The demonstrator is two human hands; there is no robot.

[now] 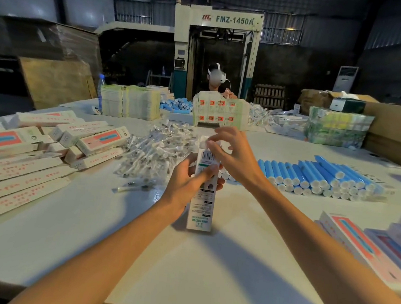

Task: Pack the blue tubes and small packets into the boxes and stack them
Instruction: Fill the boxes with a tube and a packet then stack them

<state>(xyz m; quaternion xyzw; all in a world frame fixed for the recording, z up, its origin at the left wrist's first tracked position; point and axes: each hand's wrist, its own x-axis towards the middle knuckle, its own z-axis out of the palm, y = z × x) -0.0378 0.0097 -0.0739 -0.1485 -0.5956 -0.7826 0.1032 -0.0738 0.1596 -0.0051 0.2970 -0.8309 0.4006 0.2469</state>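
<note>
A long white box [201, 209] stands upright on the table [196, 271] in front of me, its printed back facing me. My left hand [187, 178] grips its middle from the left. My right hand [231, 153] is at the box's top end, fingers curled on the flap there. Blue tubes [316, 176] with white caps lie in rows to the right. A heap of small clear packets [154, 151] lies just behind and left of the box. Closed white and pink boxes [19, 156] are piled at the left.
Flat pink and white boxes [364, 243] are stacked at the right edge. Across the table sit bundles of flat cartons [220, 113], more blue tubes [176, 105] and another person [216, 78]. Brown cartons [399, 132] stand at the far right.
</note>
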